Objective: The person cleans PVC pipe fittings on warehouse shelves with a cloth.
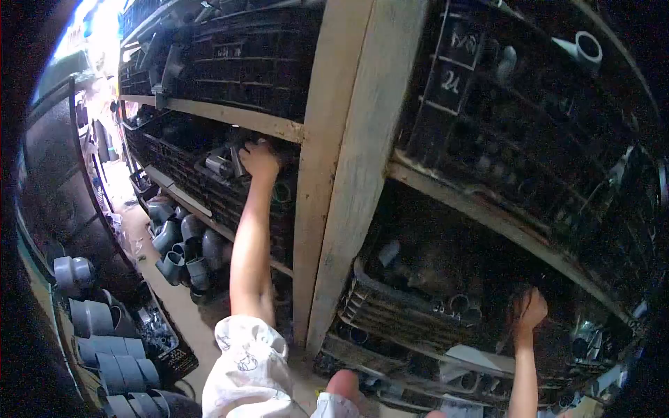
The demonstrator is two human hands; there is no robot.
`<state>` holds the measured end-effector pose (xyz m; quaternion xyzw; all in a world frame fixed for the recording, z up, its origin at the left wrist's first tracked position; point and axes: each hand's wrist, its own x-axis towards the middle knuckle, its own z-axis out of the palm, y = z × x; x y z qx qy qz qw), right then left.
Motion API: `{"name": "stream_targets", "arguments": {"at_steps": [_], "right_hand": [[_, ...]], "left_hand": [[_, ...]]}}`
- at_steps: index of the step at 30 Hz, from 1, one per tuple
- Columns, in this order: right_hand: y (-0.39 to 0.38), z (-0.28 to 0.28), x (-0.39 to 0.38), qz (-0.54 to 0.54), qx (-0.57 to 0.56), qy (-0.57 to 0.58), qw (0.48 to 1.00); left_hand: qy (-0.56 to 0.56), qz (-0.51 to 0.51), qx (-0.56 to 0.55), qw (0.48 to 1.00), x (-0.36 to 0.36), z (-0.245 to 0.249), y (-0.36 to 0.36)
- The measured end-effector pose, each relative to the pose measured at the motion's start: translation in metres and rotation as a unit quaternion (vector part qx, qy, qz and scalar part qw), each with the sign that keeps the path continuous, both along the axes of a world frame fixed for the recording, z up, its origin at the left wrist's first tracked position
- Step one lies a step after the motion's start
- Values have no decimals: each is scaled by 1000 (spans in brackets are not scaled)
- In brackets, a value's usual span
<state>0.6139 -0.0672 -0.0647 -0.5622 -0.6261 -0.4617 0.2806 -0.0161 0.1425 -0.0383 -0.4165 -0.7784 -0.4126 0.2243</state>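
Observation:
My left hand (259,161) reaches into a black plastic crate (230,198) on the middle shelf at left. Its fingers are curled on a grey pipe fitting (238,161), and another grey fitting (219,165) lies beside it. Far to the right, my right hand (532,310) is over a dark crate (390,306) on a lower shelf. Its fingers are bent and closed; shadow hides what they hold, if anything. A round pipe fitting (460,304) sits in that crate, left of the hand.
A wooden post (334,160) stands between the two shelf bays. Grey elbow fittings (189,254) are piled below the left shelf. Large grey couplings (118,348) line the lower left, near a black basket (178,359). Labelled crates (446,83) fill the upper right.

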Motion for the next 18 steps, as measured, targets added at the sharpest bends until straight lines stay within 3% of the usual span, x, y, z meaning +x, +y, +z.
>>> {"name": "stream_targets", "arguments": {"at_steps": [3,4,6,7,8,9,10,11,12,13,15,17,18], "right_hand": [[-1,5,-11,-6,-3,39,999],[-3,7,-17,0,3,34,999],[-8,14,-27,8,21,23,1000],[-10,14,-26,16,15,27,999],[-8,12,-24,26,14,32,999],[-6,13,-22,36,15,37,999],[-6,11,-21,37,13,39,998],[-6,10,-20,39,12,41,998],[-5,11,-19,43,11,42,998],[-6,11,-19,42,17,40,998],[-6,13,-24,42,30,35,998],[-14,23,-38,27,-23,92,995],[-17,26,-40,36,-25,97,994]], "left_hand": [[-117,32,42,992,16,10,-25],[-77,-5,-30,997,4,14,-26],[-233,-177,210,933,12,15,-49],[-207,-196,328,900,35,17,-75],[-191,-253,380,869,55,19,-102],[-213,-279,383,854,74,17,-124],[-165,-292,378,863,94,15,-146],[-203,-361,364,834,116,11,-167],[-95,-372,343,858,137,16,-190],[82,-331,311,887,149,20,-207],[100,-396,316,856,176,26,-223],[-11,-537,257,804,208,36,-225],[12,-590,150,793,224,43,-223]]}}
